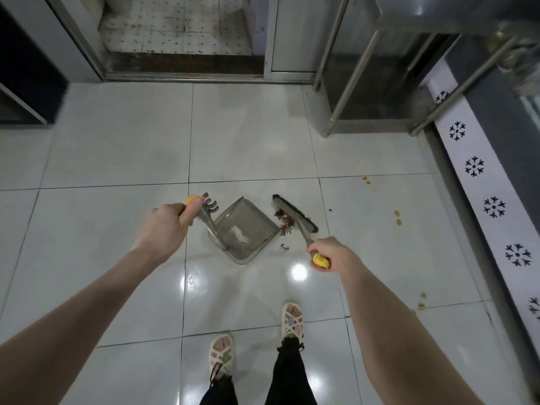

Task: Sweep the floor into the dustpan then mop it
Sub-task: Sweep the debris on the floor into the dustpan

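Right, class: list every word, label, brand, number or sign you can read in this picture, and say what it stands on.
None: no readable text shows.
White strip along the right wall: black snowflake-like motifs only, no letters.
Dustpan, broom, both yellow-capped handles: no label visible.

No words, numbers or brand marks can be read anywhere, only black snowflake-like motifs on the white strip [479, 182].
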Available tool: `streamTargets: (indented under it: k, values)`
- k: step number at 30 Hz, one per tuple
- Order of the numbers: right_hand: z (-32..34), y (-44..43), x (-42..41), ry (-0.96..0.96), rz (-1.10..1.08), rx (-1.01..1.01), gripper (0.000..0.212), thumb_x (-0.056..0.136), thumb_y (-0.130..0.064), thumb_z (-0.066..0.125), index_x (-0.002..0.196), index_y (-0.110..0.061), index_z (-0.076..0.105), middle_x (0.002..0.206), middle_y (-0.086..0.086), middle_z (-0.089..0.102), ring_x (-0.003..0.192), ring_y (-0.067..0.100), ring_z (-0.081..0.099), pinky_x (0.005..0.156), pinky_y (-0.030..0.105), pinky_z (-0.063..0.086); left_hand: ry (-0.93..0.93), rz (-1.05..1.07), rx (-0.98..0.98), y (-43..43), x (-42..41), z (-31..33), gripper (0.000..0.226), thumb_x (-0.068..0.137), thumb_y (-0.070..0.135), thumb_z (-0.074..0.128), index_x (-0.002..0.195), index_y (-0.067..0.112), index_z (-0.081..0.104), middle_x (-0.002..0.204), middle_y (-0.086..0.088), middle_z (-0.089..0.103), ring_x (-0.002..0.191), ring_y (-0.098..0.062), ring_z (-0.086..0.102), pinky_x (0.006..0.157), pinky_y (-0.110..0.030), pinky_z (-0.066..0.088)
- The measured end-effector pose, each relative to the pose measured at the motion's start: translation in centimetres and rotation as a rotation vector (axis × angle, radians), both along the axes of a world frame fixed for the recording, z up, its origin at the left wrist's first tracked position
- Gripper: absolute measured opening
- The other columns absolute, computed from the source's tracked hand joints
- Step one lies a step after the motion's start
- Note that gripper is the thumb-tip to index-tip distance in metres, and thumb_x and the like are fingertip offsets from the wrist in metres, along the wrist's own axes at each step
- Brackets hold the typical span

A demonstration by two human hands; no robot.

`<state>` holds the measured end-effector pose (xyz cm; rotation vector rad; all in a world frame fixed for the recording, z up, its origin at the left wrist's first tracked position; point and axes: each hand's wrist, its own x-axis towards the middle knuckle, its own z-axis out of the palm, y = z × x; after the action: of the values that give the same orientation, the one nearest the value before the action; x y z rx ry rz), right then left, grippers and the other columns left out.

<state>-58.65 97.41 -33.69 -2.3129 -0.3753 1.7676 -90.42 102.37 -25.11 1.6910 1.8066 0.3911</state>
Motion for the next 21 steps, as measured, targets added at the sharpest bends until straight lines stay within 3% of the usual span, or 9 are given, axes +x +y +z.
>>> streamTargets:
  k: [4, 7, 12, 17, 21]
  values:
    - [1.0, -3.2, -3.3, -0.001, -0.072, 0.017, 0.008, 0.083, -0.002, 0.063, 0.081, -0.004, 0.056, 0.076, 0.012, 0.053, 0.058, 0.020, 0.057, 0.050, 0.027, 0.055, 0.007, -0.054, 0.016, -1.4, -3.3, 0.1, 0.063, 0.087, 0.067, 0.030, 0.058, 0.017, 0.054, 0.054, -0.003, 0.052, 0.069, -0.032, 0.054, 0.073, -0.038, 0.048]
    - [2.4, -4.5, -4.7, -0.017, -0.164, 0.093, 0.008, 0.082, 0.000, 0.063, 0.081, -0.004, 0.056, 0.074, 0.010, 0.051, 0.058, 0.018, 0.054, 0.042, 0.020, 0.051, -0.002, -0.075, 0.003, -2.7, -5.3, 0.2, 0.070, 0.080, 0.079, 0.027, 0.059, 0.018, 0.054, 0.055, -0.003, 0.054, 0.070, -0.033, 0.056, 0.074, -0.039, 0.050]
    - [3.3, -5.8, -5.6, -0.055, -0.275, 0.169, 0.006, 0.081, 0.002, 0.063, 0.081, -0.002, 0.059, 0.080, 0.011, 0.050, 0.057, 0.018, 0.052, 0.036, 0.017, 0.046, 0.055, -0.091, -0.007, -4.0, -6.8, 0.5, 0.067, 0.083, 0.072, 0.025, 0.064, 0.015, 0.056, 0.063, -0.006, 0.058, 0.078, -0.034, 0.058, 0.075, -0.038, 0.048]
    - [2.6, -6.0, -6.1, -0.098, -0.227, 0.177, 0.008, 0.082, 0.001, 0.060, 0.078, -0.004, 0.058, 0.079, 0.011, 0.051, 0.060, 0.020, 0.053, 0.036, 0.018, 0.046, 0.087, -0.094, 0.011, -5.6, -8.1, -0.1, 0.081, 0.077, 0.075, 0.021, 0.072, 0.004, 0.059, 0.068, -0.015, 0.062, 0.077, -0.035, 0.057, 0.073, -0.038, 0.046]
    - [1.0, -6.6, -7.1, -0.060, -0.227, 0.148, 0.008, 0.082, -0.002, 0.063, 0.085, -0.007, 0.058, 0.087, 0.013, 0.052, 0.060, 0.021, 0.055, 0.037, 0.018, 0.046, 0.087, -0.105, -0.002, -6.7, -8.1, 0.0, 0.075, 0.084, 0.069, 0.025, 0.073, 0.003, 0.060, 0.068, -0.015, 0.062, 0.077, -0.035, 0.057, 0.073, -0.037, 0.046]
